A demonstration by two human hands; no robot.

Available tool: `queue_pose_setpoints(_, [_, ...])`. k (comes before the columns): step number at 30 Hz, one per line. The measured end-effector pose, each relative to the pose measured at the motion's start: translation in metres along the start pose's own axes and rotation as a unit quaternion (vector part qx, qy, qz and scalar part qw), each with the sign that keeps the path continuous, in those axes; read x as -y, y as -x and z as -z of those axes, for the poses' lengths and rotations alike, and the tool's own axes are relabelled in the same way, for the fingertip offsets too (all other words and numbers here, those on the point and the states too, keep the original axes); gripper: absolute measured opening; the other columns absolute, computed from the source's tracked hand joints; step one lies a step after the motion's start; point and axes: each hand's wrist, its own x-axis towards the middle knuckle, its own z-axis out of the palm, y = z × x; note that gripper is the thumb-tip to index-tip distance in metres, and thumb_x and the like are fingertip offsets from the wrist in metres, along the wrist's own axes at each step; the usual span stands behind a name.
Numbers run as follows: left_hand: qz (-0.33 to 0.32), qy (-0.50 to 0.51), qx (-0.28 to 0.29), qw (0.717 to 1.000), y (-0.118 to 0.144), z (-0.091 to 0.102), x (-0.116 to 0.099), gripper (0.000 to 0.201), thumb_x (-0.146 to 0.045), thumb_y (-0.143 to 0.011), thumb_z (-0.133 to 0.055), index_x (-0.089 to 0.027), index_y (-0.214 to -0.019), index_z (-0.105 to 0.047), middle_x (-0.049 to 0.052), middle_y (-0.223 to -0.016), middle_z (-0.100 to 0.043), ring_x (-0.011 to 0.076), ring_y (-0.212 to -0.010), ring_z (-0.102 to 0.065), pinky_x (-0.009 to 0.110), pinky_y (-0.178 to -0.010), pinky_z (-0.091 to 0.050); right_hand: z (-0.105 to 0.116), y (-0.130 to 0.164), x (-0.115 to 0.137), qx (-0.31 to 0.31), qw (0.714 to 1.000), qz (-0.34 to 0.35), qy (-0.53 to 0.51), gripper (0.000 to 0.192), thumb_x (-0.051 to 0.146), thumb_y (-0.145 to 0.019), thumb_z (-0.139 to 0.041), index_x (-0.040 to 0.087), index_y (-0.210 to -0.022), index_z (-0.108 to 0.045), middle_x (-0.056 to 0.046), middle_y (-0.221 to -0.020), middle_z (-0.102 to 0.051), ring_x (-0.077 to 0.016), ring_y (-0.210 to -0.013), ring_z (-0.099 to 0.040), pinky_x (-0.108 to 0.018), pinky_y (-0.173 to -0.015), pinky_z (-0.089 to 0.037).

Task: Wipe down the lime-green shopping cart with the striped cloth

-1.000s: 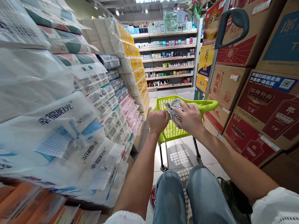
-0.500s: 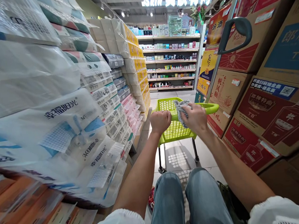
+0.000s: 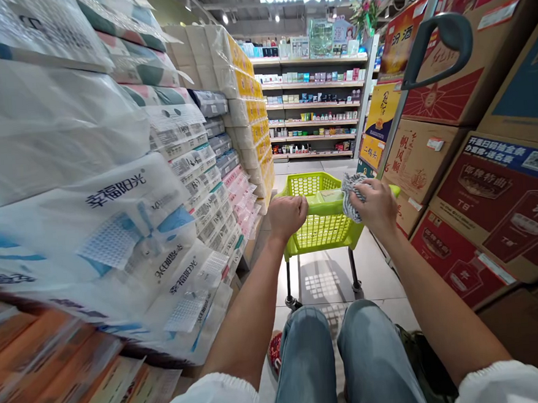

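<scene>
A lime-green shopping cart (image 3: 323, 240) with a perforated basket stands in front of my knees on dark legs with casters. My left hand (image 3: 288, 215) is closed in a fist round the left part of its handle (image 3: 323, 208). On the right part of the handle my right hand (image 3: 376, 205) presses a crumpled grey-and-white cloth (image 3: 352, 197), with the fingers closed over it. The cloth bunches out on the left side of that hand. My right fingertips are partly hidden by the cloth.
Packs of tissue paper (image 3: 130, 199) are stacked high along the left. Cartons (image 3: 484, 192) rise on the right, beside a metal post with a dark grey handle (image 3: 447, 48). Shelves of small boxes and bottles (image 3: 310, 103) stand ahead, beyond the tiled floor (image 3: 323, 283).
My right hand has slid the cloth rightward along the cart handle, baring the handle's middle. My left hand keeps its grip. The view has shifted slightly.
</scene>
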Motion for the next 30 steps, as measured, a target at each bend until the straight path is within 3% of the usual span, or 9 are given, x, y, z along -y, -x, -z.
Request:
queue_pose_setpoints(4, [0.014,0.002,-0.005,1.0,0.0,-0.002,-0.001,0.048,-0.035,-0.095,-0.031,-0.019,-0.06,-0.06,0.006,-0.064,-0.065,0.0165,-0.059,-0.055,0.032,-0.061,-0.024,0.0,0.001,-0.003,-0.01,1.0,-0.019,0.003,0.036,0.041,-0.088,-0.042,0.024,-0.108,-0.067,-0.007,-0.116,-0.06,-0.0248,-0.102,-0.048,-0.039,-0.088,-0.034])
queue_pose_setpoints(10, [0.019,-0.005,-0.005,1.0,0.0,-0.004,-0.002,0.044,-0.033,-0.094,-0.033,-0.019,-0.062,-0.06,0.007,-0.067,-0.066,0.0173,-0.062,-0.056,0.032,-0.062,-0.026,-0.005,0.014,0.063,0.01,0.998,0.061,0.016,0.036,0.042,-0.09,-0.04,0.025,-0.108,-0.067,-0.008,-0.121,-0.059,-0.0272,-0.103,-0.046,-0.042,-0.088,-0.031])
queue_pose_setpoints(13, [0.013,-0.007,-0.005,1.0,0.0,-0.005,0.0,0.042,-0.033,-0.093,-0.035,-0.019,-0.063,-0.06,0.007,-0.068,-0.066,0.0178,-0.064,-0.057,0.032,-0.062,-0.026,-0.007,0.017,0.082,0.023,0.995,0.098,0.009,0.036,0.04,-0.091,-0.038,0.027,-0.11,-0.066,-0.006,-0.124,-0.058,-0.0272,-0.106,-0.046,-0.042,-0.09,-0.03])
queue_pose_setpoints(16, [0.005,0.005,-0.006,1.0,0.001,-0.005,0.003,0.045,-0.034,-0.094,-0.033,-0.019,-0.061,-0.059,0.007,-0.065,-0.065,0.0173,-0.063,-0.056,0.032,-0.061,-0.024,-0.007,0.014,0.07,0.033,0.994,0.1,0.002,0.036,0.041,-0.092,-0.038,0.028,-0.11,-0.066,-0.005,-0.124,-0.058,-0.0261,-0.106,-0.046,-0.042,-0.091,-0.03])
queue_pose_setpoints(21, [0.01,0.007,-0.006,1.0,0.0,-0.004,0.003,0.047,-0.034,-0.095,-0.031,-0.019,-0.059,-0.058,0.007,-0.064,-0.064,0.0166,-0.061,-0.055,0.033,-0.06,-0.024,-0.002,0.003,0.009,0.013,1.0,0.006,0.006,0.037,0.043,-0.088,-0.041,0.026,-0.11,-0.067,-0.006,-0.121,-0.058,-0.0257,-0.103,-0.047,-0.04,-0.087,-0.034])
queue_pose_setpoints(24, [0.016,0.006,-0.006,1.0,-0.002,-0.006,-0.001,0.047,-0.034,-0.095,-0.032,-0.019,-0.06,-0.059,0.006,-0.064,-0.065,0.0165,-0.061,-0.055,0.033,-0.06,-0.025,-0.002,0.001,-0.012,-0.007,0.999,-0.032,0.017,0.036,0.041,-0.088,-0.042,0.026,-0.109,-0.067,-0.006,-0.12,-0.058,-0.0259,-0.103,-0.047,-0.041,-0.087,-0.034])
queue_pose_setpoints(27, [0.02,0.011,-0.008,1.0,-0.004,-0.008,-0.004,0.046,-0.033,-0.095,-0.032,-0.018,-0.06,-0.059,0.006,-0.064,-0.065,0.0163,-0.061,-0.055,0.033,-0.061,-0.025,-0.004,0.005,0.002,-0.023,0.998,-0.048,0.038,0.037,0.04,-0.088,-0.041,0.025,-0.11,-0.067,-0.007,-0.119,-0.058,-0.0274,-0.101,-0.046,-0.042,-0.086,-0.034])
queue_pose_setpoints(30, [0.021,0.008,-0.012,1.0,-0.005,-0.01,-0.005,0.046,-0.033,-0.094,-0.032,-0.018,-0.06,-0.059,0.006,-0.064,-0.065,0.0164,-0.06,-0.055,0.032,-0.061,-0.025,-0.008,0.012,0.04,-0.011,0.999,-0.011,0.042,0.04,0.042,-0.09,-0.037,0.024,-0.111,-0.066,-0.008,-0.12,-0.058,-0.0274,-0.1,-0.046,-0.043,-0.087,-0.033])
